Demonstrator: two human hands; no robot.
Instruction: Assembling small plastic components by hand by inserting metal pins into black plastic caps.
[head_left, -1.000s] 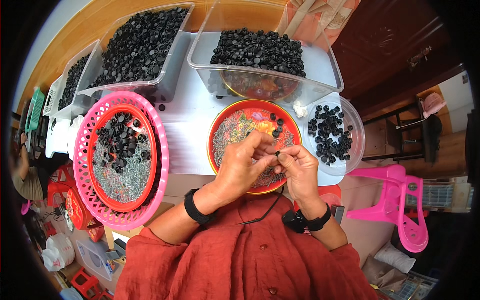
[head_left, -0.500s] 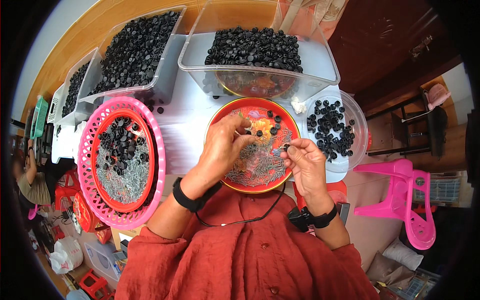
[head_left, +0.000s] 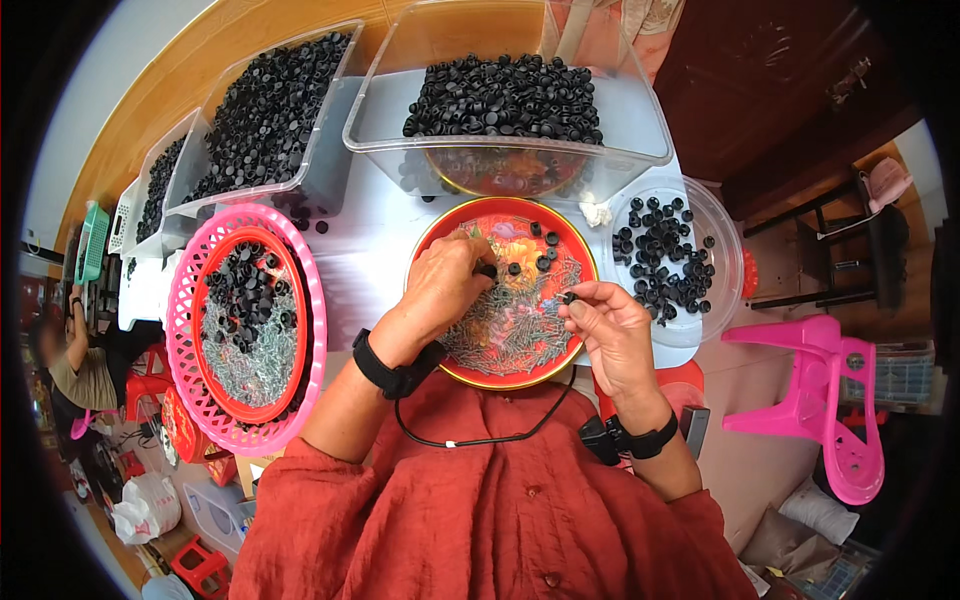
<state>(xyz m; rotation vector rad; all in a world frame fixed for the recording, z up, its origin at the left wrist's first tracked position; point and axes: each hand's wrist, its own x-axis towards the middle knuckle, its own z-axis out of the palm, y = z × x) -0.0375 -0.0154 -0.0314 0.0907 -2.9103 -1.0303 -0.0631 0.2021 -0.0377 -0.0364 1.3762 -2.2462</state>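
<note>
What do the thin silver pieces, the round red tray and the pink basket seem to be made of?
Silver pieces: metal, most likely steel, judging by their bright grey shine.
Round red tray: perhaps painted metal, since it looks glossy and gold-edged; printed plastic is possible too.
Pink basket: most likely smooth moulded plastic, from its even colour and lattice openings.

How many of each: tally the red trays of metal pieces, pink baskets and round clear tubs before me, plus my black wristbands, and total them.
Red trays: 2
Pink baskets: 1
Round clear tubs: 1
Black wristbands: 2
Total: 6
</note>
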